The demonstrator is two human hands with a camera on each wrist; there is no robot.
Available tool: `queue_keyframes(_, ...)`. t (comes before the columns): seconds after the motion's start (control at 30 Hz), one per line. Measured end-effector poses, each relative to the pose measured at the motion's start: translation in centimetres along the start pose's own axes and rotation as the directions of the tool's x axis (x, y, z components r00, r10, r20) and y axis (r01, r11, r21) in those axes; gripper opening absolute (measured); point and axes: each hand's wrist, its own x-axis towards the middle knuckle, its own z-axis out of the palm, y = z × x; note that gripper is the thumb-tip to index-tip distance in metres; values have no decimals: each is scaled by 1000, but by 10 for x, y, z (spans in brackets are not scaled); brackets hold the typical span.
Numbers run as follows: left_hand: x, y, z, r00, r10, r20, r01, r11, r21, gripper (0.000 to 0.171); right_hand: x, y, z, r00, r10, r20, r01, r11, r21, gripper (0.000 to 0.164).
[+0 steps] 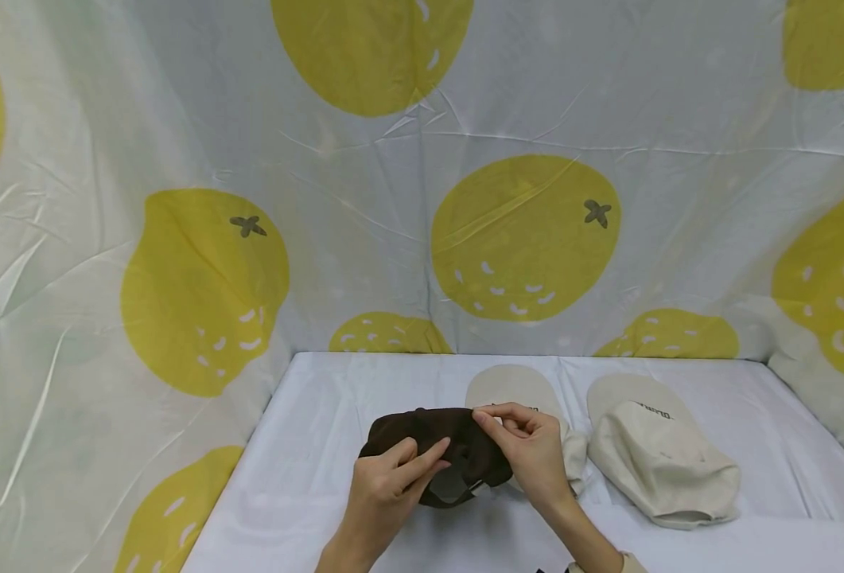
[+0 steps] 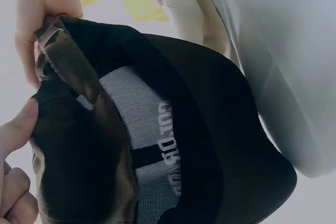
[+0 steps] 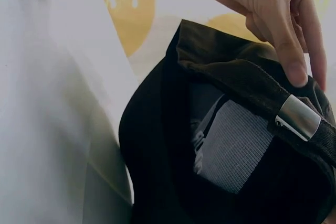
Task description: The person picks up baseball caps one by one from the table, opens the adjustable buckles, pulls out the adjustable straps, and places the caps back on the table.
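Note:
A dark brown baseball cap (image 1: 400, 430) is held up over the white table, its inside turned toward the wrist cameras. My right hand (image 1: 532, 446) pinches the cap's edge between thumb and forefinger. On the other side, my left hand (image 1: 389, 477) holds it with thumb and forefinger, the other fingers folded in. A metal buckle (image 3: 299, 118) sits on the back strap in the right wrist view. Pale lining with lettering (image 2: 168, 140) shows inside the cap in the left wrist view, and the dark brim (image 2: 247, 145) spreads to the right.
Two beige caps lie on the table (image 1: 307, 414). One beige cap (image 1: 511, 383) is partly hidden behind my right hand; the other beige cap (image 1: 661, 461) lies farther right, brim toward the back. A lemon-print curtain (image 1: 364, 239) hangs behind and at the sides.

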Motion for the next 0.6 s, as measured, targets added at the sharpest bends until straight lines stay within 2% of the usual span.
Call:
queue_keyframes(0.13, 0, -2, 2, 1000, 3, -31, -2, 1000, 20, 25, 0, -1, 0, 1000, 10, 4, -10, 1000, 3, 9)
queue_keyframes(0.23, 0, -4, 3, 998, 3, -56, -2, 1000, 4, 24, -1, -1, 0, 1000, 19, 9, -19, 1000, 2, 9)
queue_keyframes(0.43, 3, -8, 3, 996, -9, -93, 0, 995, -97, 21, -1, -1, 0, 1000, 10, 11, -10, 1000, 3, 9)
queue_keyframes(0.6, 6, -8, 0, 994, -64, -84, 48, 983, -178, 20, 0, -1, -1, 999, -33, 14, 33, 999, 18, 9)
